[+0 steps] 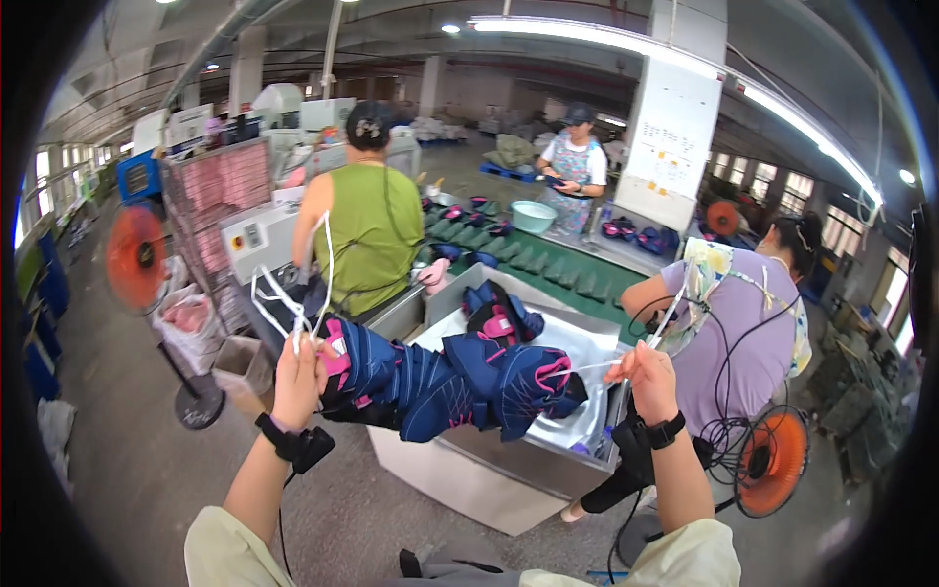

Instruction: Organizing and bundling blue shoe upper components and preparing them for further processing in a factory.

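Two hands raised at mid-frame: left hand [298, 377] clamped on white cord [293, 293] and the end of a string of navy-and-pink shoe uppers [440, 382]; right hand [641, 377] pinched shut on the cord's other end. Uppers stretched between both hands, hanging over a grey metal bin [489, 470] at centre. More uppers [499, 313] piled inside. Orange fan [773, 460] at lower right.

Far shoe uppers [501, 315] partly hidden — white board's [671, 142] writing unreadable.
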Tool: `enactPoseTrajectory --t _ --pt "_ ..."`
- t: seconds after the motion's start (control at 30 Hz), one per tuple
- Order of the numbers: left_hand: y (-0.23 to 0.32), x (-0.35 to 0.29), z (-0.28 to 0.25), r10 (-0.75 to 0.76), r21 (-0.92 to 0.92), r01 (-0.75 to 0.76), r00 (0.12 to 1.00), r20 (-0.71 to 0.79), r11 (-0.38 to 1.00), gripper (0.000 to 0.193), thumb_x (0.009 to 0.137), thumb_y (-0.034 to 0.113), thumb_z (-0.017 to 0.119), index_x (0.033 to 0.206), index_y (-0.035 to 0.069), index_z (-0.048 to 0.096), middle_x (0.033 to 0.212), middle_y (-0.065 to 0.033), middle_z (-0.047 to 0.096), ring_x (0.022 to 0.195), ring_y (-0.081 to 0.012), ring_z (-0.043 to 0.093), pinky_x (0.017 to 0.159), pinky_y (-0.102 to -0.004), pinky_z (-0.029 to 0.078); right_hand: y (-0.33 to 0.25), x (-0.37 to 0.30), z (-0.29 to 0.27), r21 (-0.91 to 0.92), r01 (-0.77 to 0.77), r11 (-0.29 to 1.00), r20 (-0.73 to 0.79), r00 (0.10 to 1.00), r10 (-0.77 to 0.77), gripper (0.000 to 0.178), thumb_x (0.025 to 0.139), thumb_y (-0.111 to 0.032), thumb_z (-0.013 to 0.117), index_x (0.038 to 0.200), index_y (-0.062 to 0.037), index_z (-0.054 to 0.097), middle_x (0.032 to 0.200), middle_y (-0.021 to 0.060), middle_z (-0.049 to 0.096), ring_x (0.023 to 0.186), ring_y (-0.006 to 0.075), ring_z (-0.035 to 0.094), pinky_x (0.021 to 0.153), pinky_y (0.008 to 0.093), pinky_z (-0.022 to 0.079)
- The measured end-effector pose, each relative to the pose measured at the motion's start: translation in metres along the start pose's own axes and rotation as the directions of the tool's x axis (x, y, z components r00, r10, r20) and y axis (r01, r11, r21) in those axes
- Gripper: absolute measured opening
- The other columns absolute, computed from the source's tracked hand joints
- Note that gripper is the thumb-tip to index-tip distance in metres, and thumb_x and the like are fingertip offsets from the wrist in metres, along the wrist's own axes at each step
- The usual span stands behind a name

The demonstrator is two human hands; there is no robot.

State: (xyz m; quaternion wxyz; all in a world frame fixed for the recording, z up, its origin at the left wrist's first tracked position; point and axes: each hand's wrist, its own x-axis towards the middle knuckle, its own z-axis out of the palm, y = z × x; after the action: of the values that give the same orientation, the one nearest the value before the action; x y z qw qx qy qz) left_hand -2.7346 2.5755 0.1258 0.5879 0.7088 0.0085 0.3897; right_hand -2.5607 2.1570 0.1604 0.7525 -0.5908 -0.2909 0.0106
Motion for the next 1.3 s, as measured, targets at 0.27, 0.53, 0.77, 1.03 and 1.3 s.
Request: enactPoseTrajectory --t 0.27,0.53,0.77,1.03,1.3 --pt "-0.131 0.195 0.127 0.033 0.059 -0.049 0.968 0.248 0.997 0.026 0.096 0.026 0.033 0.088 0.003 0.043 0.069 -0.0042 0.056 0.044 -0.0051 0.039 0.041 -0.019 0.034 0.076 0.116 -0.063 -0.114 -0.135 0.984 -0.317 0.944 0.093 0.039 0.092 -0.031 0.041 0.08 -0.0005 0.062 0.082 0.0128 0.065 0.077 0.0215 0.064 0.067 0.0267 0.046" --pt "-0.21 0.276 0.197 0.025 0.098 -0.055 0.96 0.278 0.994 0.024 0.093 0.02 0.035 0.088 0.001 0.048 0.068 -0.0102 0.058 0.05 -0.0174 0.052 0.053 -0.0314 0.041 0.127 0.147 -0.079 -0.44 -0.046 0.897 -0.45 0.875 -0.176 0.047 0.09 -0.037 0.042 0.083 0.0035 0.065 0.081 0.0114 0.066 0.075 0.0172 0.062 0.064 0.0281 0.047" --pt "-0.243 0.187 0.196 -0.201 0.347 -0.144 0.592 0.781 0.927 0.026 0.082 0.005 0.042 0.108 0.002 0.044 0.069 -0.012 0.063 0.069 -0.028 0.063 0.062 -0.0379 0.049 0.198 0.063 -0.019 -0.939 -0.309 -0.149 -0.343 0.813 0.471 0.027 0.082 -0.032 0.049 0.079 -0.0117 0.066 0.077 0.0115 0.064 0.076 0.0308 0.061 0.067 0.0427 0.049" --pt "-0.135 0.036 0.195 0.307 -0.263 -0.187 0.273 0.912 0.947 0.049 0.078 0.017 0.057 0.122 0.004 0.038 0.117 -0.019 0.041 0.089 -0.0364 0.054 0.069 -0.0401 0.05 0.112 -0.031 0.077 -0.811 -0.558 0.179 -0.498 0.817 0.289 0.031 0.087 -0.031 0.048 0.077 -0.0072 0.064 0.069 0.0112 0.062 0.068 0.0255 0.06 0.059 0.0357 0.046" --pt "-0.063 -0.111 0.227 0.556 -0.555 -0.263 -0.076 0.827 0.789 0.041 0.078 0.027 0.058 0.111 0.003 0.049 0.094 -0.0152 0.056 0.07 -0.033 0.059 0.053 -0.0382 0.048 -0.058 -0.262 0.214 -0.491 -0.366 0.79 -0.648 0.76 -0.051 0.038 0.091 -0.026 0.043 0.072 0.0039 0.058 0.075 0.0104 0.059 0.074 0.0197 0.055 0.068 0.0302 0.042"
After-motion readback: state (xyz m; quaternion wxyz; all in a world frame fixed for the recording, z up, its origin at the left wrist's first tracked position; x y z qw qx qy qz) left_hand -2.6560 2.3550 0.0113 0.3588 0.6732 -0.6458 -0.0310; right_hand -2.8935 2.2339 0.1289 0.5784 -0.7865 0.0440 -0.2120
